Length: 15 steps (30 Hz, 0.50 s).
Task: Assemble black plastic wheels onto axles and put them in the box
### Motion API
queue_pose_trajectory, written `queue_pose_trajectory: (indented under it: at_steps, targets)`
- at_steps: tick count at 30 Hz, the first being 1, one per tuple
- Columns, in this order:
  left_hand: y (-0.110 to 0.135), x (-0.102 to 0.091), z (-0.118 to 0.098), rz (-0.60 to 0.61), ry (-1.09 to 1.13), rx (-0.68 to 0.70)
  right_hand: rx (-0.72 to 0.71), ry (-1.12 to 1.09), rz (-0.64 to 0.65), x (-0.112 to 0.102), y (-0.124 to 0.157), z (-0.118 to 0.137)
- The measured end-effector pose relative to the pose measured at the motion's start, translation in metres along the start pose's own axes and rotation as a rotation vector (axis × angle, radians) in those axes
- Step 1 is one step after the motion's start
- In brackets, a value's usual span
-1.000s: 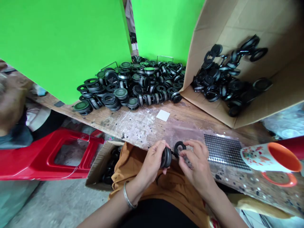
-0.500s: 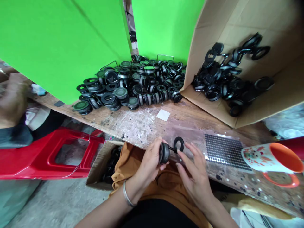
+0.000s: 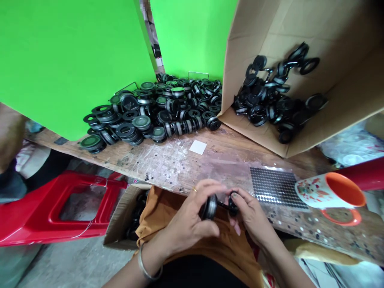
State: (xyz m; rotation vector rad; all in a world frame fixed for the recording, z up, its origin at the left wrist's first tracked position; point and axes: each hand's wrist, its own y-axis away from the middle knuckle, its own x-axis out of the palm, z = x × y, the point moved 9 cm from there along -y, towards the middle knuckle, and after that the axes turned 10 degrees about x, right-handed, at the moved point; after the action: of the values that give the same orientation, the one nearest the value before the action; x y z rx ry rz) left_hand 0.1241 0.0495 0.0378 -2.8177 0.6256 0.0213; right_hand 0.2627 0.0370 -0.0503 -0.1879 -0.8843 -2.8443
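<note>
In front of my lap is a black part (image 3: pixel 212 207) with a thick ridged disc at one end, joined by a short rod to a smaller ring. My right hand (image 3: pixel 252 216) pinches the ring end between thumb and fingers, covering most of it. Around the disc end, my left hand (image 3: pixel 189 218) has its fingers stretched and its thumb apart; whether the palm touches the disc I cannot tell. Just beyond, on the wooden table (image 3: pixel 168 168), lies a small white square (image 3: pixel 198 147). Right of my hands is a clear sheet of black dots (image 3: pixel 271 186).
A heap of similar black parts (image 3: pixel 129 132) lies against green panels (image 3: pixel 75 60). More are in a tipped cardboard box (image 3: pixel 258 140). An orange-lined mug (image 3: pixel 318 192) stands right. At left are a red stool (image 3: pixel 39 208), a lower box (image 3: pixel 115 220) and another person's arm (image 3: pixel 10 136).
My right hand has closed on the ring end. My left hand has loosened from the disc and spread its fingers. The view has shifted slightly to the right.
</note>
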Motion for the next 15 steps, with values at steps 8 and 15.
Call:
queue_pose_trajectory:
  at_steps: [8, 15]
  targets:
    - [0.006, -0.002, 0.03, -0.183, 0.257, -0.068, -0.194, 0.578, -0.423, -0.076, 0.013, 0.037]
    - [0.01, -0.001, 0.059, -0.394, 0.62, -0.389, -0.44, 1.089, -0.507, -0.103, 0.015, 0.044]
